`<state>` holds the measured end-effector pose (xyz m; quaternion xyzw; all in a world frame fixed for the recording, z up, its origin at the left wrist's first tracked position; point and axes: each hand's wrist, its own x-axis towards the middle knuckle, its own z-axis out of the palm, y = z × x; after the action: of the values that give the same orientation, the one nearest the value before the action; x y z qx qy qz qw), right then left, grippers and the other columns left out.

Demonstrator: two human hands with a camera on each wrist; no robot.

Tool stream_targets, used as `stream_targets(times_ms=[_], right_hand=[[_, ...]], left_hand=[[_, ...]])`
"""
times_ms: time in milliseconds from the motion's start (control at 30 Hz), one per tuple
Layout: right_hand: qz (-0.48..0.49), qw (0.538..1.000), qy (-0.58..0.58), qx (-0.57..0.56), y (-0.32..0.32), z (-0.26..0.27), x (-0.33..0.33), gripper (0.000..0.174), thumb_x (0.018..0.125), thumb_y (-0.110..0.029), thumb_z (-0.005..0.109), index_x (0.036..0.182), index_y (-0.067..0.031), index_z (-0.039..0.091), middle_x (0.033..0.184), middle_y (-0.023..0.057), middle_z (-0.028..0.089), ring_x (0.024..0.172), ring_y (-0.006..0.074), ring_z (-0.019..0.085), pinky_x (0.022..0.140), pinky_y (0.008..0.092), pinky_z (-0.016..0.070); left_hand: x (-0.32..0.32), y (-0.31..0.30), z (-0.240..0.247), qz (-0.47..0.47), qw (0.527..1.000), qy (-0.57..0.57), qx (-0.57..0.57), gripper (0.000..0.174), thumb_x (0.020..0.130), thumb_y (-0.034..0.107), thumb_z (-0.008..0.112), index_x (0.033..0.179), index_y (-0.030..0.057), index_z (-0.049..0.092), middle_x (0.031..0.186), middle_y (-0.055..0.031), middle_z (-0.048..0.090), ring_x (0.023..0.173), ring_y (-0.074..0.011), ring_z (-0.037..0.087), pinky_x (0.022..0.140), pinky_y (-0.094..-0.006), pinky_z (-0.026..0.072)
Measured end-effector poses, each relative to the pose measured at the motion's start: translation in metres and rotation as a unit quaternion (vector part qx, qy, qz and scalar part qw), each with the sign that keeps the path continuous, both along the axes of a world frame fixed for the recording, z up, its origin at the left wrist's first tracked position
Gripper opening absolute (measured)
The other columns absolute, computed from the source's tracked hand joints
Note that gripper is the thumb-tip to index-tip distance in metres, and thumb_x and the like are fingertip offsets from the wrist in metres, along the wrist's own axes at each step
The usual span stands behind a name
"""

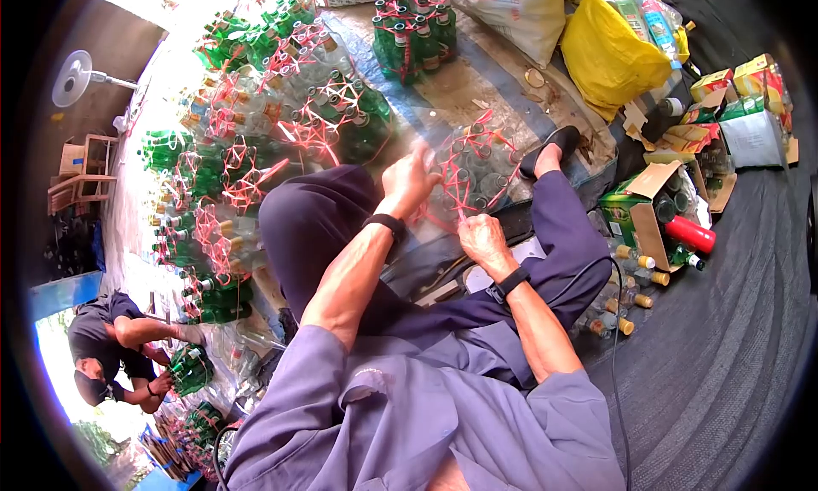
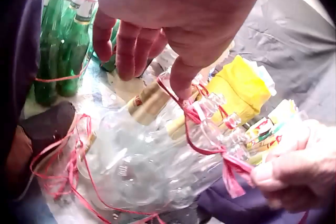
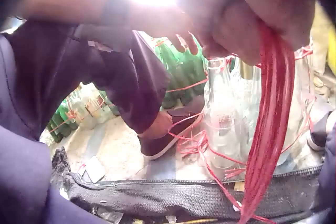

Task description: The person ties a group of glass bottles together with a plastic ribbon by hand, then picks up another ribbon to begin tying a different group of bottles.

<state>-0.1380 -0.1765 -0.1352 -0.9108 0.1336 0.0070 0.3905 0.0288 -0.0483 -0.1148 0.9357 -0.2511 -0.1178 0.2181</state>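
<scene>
A bundle of clear glass bottles (image 1: 492, 163) stands upright between the person's legs, with red plastic twine (image 1: 460, 184) crossed over its necks. In the left wrist view the left hand (image 2: 184, 19) is above the bottles, its thumb at the twine (image 2: 197, 142) and the other fingers apart from the thumb, hanging loosely. The right hand (image 1: 487, 242) pinches the twine at the near side of the bundle. A wide red strand (image 3: 270, 114) hangs from this hand in the right wrist view. Loose twine (image 3: 197, 142) lies beside the bottles near a shoe (image 3: 170, 135).
Tied green bottles (image 1: 415, 39) stand beyond the bundle, and many more bundles fill the left side. A yellow bag (image 1: 609, 56), cardboard boxes (image 1: 652, 205) and loose bottles (image 1: 626, 303) lie to the right. Another person (image 1: 119, 346) handles green bottles at lower left.
</scene>
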Motion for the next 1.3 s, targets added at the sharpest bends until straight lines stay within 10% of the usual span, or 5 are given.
stream_targets(times_ms=[100, 633, 933, 1300], right_hand=[[0.008, 1.000, 0.001, -0.005, -0.010, -0.013, -0.004, 0.032, 0.087, -0.023, 0.054, 0.073, 0.0030, 0.066, 0.068, 0.0270, 0.060, 0.071, 0.0439, 0.065, 0.068, 0.0501, 0.0516], [-0.041, 0.989, 0.136, -0.027, -0.027, -0.036, -0.012, 0.031, 0.083, -0.019, 0.053, 0.074, 0.0051, 0.070, 0.085, 0.0280, 0.068, 0.085, 0.0430, 0.068, 0.085, 0.0499, 0.0532], [-0.071, 0.989, 0.128, 0.027, -0.029, -0.030, -0.014, 0.029, 0.081, -0.020, 0.056, 0.074, 0.0031, 0.072, 0.082, 0.0272, 0.068, 0.084, 0.0434, 0.068, 0.084, 0.0496, 0.0528], [-0.026, 0.996, 0.075, -0.038, -0.035, -0.072, -0.021, 0.029, 0.080, -0.021, 0.056, 0.076, 0.0029, 0.071, 0.086, 0.0286, 0.067, 0.089, 0.0456, 0.066, 0.086, 0.0518, 0.0513]], left_hand=[[-0.002, 0.000, -0.006, 0.040, 0.995, 0.080, 0.034, 0.060, 0.079, 0.042, 0.077, 0.123, 0.0058, 0.061, 0.091, -0.0182, 0.072, 0.092, -0.0350, 0.070, 0.080, -0.0438, 0.0536], [-0.041, 0.005, 0.012, -0.181, 0.974, 0.072, -0.116, 0.020, 0.085, 0.025, 0.066, 0.087, 0.0050, 0.070, 0.075, -0.0184, 0.069, 0.074, -0.0372, 0.069, 0.068, -0.0453, 0.0543], [-0.054, -0.006, 0.002, -0.214, 0.973, -0.076, -0.036, 0.069, 0.070, 0.020, 0.075, 0.134, 0.0069, 0.052, 0.139, -0.0181, 0.050, 0.125, -0.0378, 0.049, 0.100, -0.0458, 0.0450], [-0.057, -0.031, -0.007, -0.191, 0.979, -0.062, 0.037, 0.091, 0.065, 0.033, 0.083, 0.142, 0.0030, 0.045, 0.140, -0.0168, 0.053, 0.126, -0.0343, 0.053, 0.098, -0.0478, 0.0436]])
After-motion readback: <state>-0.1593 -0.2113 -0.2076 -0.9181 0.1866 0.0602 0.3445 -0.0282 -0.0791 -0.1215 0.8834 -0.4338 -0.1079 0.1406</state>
